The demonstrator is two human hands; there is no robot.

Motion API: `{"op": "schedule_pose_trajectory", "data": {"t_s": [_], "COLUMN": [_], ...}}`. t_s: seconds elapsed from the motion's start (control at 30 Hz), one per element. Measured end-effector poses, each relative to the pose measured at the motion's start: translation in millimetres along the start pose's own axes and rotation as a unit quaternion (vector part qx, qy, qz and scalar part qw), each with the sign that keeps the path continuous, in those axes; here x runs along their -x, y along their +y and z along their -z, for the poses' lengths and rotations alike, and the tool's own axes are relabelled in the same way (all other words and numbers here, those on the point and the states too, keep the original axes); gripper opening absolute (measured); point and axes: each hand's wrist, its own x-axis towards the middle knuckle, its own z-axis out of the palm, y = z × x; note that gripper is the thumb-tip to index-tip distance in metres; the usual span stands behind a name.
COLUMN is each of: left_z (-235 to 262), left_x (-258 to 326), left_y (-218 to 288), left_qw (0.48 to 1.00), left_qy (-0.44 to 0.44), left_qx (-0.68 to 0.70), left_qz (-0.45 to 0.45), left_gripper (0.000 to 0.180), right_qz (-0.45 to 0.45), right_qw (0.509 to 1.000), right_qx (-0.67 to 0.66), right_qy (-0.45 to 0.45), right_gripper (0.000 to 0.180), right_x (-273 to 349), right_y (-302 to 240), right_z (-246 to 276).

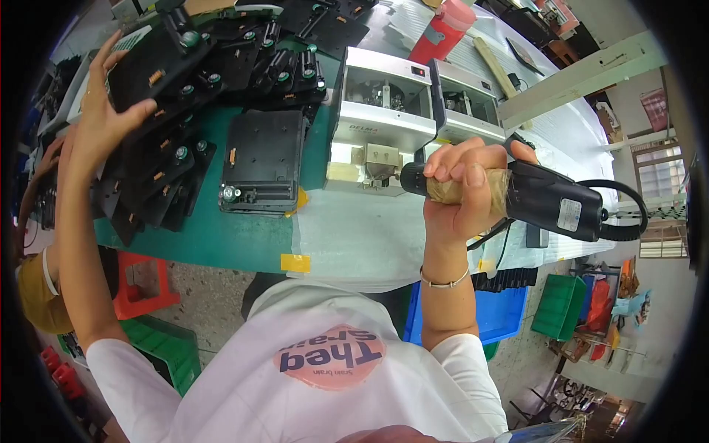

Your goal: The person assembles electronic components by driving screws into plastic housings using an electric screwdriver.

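My left hand [111, 114] is at the edge of the topmost black plate [159, 66], its thumb across the near corner and its fingers along the left side. That plate carries a small copper-coloured coil and a round metal post. My right hand [469, 181] is closed round a black electric screwdriver [554, 196] whose grip is wrapped in brown tape. The tool lies sideways with its black nose toward a silver screw feeder [388, 96]; the feeder's pickup block is beside the nose. A separate black plate assembly [262, 159] rests on the green mat between my hands.
Overlapping black plates [159, 184] lie at the left. A second screw feeder [469, 103] and a red bottle [442, 31] stand behind. The screwdriver's cable [628, 196] loops off right. Another person's arm [33, 199] shows at far left. A blue bin [502, 314] sits below the table edge.
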Motion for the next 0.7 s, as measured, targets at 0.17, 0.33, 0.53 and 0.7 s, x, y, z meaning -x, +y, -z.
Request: {"op": "schedule_pose_trajectory", "data": {"t_s": [0.17,0.33,0.53,0.7], "left_z": [-16,-38,-97,-129], "left_x": [79,131,163,166], "left_y": [119,181,206,208], "left_qw": [0.991,0.960,0.926,0.940], "left_qy": [-0.042,-0.213,-0.290,-0.263], "left_qx": [0.103,0.165,0.242,0.216], "left_qz": [-0.072,-0.072,-0.027,-0.028], "left_gripper": [0.111,0.104,0.099,0.100], "right_qz": [-0.019,-0.026,-0.019,-0.023], "right_qw": [0.999,0.999,0.995,0.993], "right_qx": [0.016,0.010,0.076,0.088], "right_qy": [-0.042,-0.039,-0.068,-0.070], "right_gripper": [0.052,0.052,0.050,0.051], "right_x": [11,13,13,14], "right_y": [6,13,15,18], "right_z": [4,0,0,-2]}}
